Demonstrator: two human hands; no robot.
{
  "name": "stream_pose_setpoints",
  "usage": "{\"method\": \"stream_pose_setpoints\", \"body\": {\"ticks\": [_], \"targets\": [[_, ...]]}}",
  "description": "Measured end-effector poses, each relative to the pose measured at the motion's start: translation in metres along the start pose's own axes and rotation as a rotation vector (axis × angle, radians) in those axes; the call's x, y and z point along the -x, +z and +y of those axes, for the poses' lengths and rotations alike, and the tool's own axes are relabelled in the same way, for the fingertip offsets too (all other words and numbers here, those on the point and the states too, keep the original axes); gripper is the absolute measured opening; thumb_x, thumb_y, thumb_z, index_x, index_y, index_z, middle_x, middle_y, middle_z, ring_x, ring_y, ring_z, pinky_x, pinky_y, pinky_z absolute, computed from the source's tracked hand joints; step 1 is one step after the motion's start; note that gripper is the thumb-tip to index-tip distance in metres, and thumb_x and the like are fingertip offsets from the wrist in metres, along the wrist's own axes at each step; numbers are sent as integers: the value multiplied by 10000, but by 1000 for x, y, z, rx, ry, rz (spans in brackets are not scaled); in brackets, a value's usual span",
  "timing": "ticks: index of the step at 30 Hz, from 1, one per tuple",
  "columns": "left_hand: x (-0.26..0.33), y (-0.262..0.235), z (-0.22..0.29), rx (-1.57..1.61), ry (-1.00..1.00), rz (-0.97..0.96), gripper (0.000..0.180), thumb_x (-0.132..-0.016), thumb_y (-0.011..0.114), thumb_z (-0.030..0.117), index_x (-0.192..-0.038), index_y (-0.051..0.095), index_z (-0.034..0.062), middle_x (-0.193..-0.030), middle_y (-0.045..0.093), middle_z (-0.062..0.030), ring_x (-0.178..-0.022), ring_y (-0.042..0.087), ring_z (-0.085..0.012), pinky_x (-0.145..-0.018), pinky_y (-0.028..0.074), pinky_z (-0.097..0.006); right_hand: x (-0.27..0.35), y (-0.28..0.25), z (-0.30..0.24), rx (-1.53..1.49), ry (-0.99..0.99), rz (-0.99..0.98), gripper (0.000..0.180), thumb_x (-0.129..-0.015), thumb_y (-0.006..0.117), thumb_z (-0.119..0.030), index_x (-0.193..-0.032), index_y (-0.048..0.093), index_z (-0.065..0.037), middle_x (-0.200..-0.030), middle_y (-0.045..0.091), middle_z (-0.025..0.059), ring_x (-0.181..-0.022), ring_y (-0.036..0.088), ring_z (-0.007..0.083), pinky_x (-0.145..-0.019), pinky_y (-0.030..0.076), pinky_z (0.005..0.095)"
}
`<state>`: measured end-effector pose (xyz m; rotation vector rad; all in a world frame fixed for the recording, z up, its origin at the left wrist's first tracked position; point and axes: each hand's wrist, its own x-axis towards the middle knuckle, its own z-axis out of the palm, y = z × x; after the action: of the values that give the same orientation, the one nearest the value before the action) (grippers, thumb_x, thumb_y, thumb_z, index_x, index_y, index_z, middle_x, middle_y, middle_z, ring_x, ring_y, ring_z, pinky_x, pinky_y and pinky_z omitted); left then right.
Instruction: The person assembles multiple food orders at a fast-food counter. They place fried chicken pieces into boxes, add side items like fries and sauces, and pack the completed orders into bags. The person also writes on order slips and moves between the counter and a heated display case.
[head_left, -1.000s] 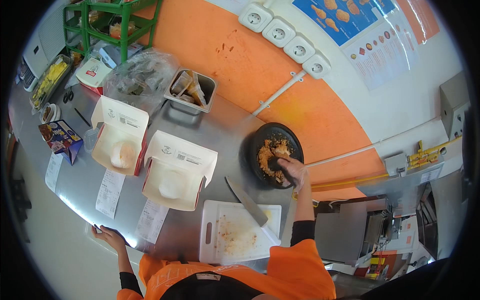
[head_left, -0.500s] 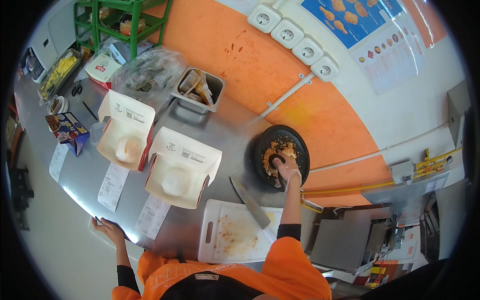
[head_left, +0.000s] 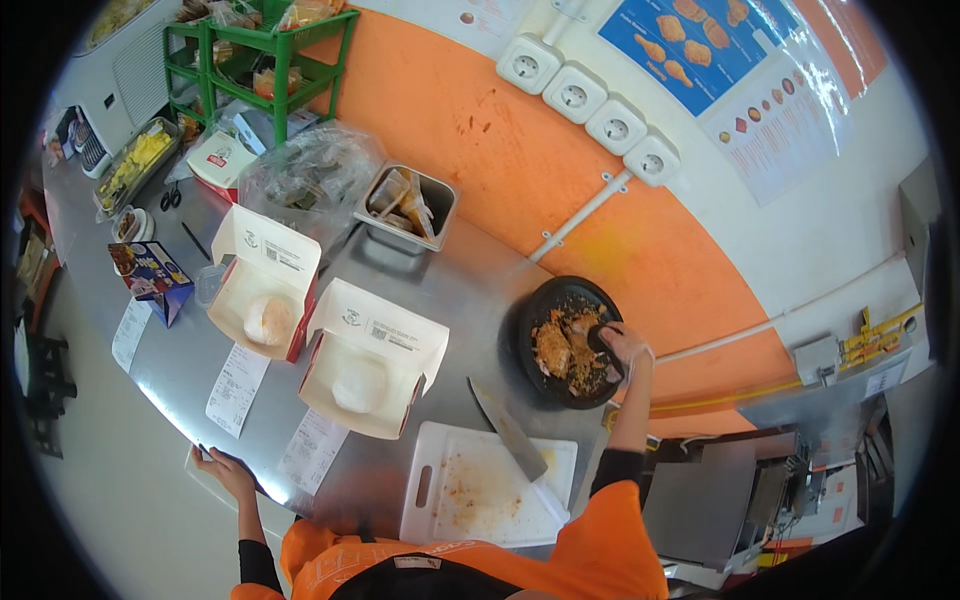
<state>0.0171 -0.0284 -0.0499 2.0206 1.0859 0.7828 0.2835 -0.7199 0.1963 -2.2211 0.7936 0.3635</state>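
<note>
My right hand (head_left: 628, 350), in a clear plastic glove, grips a black pestle (head_left: 600, 338) at the right side of a round black mortar (head_left: 520, 345). Inside the mortar lie pieces of browned, crumb-coated fried chicken (head_left: 553, 350) and loose crumbs. Down at the left, my left hand (head_left: 228, 472) has its fingers curled over the front edge of the steel table (head_left: 400, 440). A knife (head_left: 508, 430) lies between the mortar and my body, its blade and white handle partly over a stained white cutting board (head_left: 480, 500).
Two open cardboard boxes (head_left: 375, 375) hold wrapped round white mounds (head_left: 359, 385), with paper receipts (head_left: 313, 450) before them. Behind stand a steel container (head_left: 408, 208) of sachets, a plastic bag (head_left: 310, 180) and a green rack (head_left: 280, 75). The orange wall (head_left: 480, 130) borders the table.
My right hand has moved the pestle from the middle of the mortar to its right side, uncovering the chicken. My left hand stays at the table edge. The whole view has shifted slightly.
</note>
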Motion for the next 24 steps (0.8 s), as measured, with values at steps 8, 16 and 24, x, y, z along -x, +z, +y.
{"method": "stream_pose_setpoints", "body": {"ticks": [8,16,24], "targets": [[2,3,2,34,-48,22,564,-1024,313,347,-1413,204,-48,-1431,265,-238,-1346,297,-362,-1111,253,-407,-15,-13,-9,262,-121,-176,562,-827,671,-304,-1287,523,-18,-996,650,192,-695,646,270,-468,497,381],[-1,-3,-1,-32,-37,24,560,-1026,304,355,-1405,208,-46,-1431,271,-236,-1332,318,-358,-1098,270,-407,-63,-13,-79,390,-263,-361,688,-696,804,-211,-1279,527,25,-1049,674,180,-991,613,256,-858,478,353],[-5,0,-7,-79,-17,45,559,-1024,292,379,-1409,211,-19,-1442,263,-235,-1315,349,-375,-1076,313,-420,-71,3,-22,396,-411,302,470,-693,739,-151,-1153,658,-108,-1057,640,188,-999,614,331,-864,483,346]]}}
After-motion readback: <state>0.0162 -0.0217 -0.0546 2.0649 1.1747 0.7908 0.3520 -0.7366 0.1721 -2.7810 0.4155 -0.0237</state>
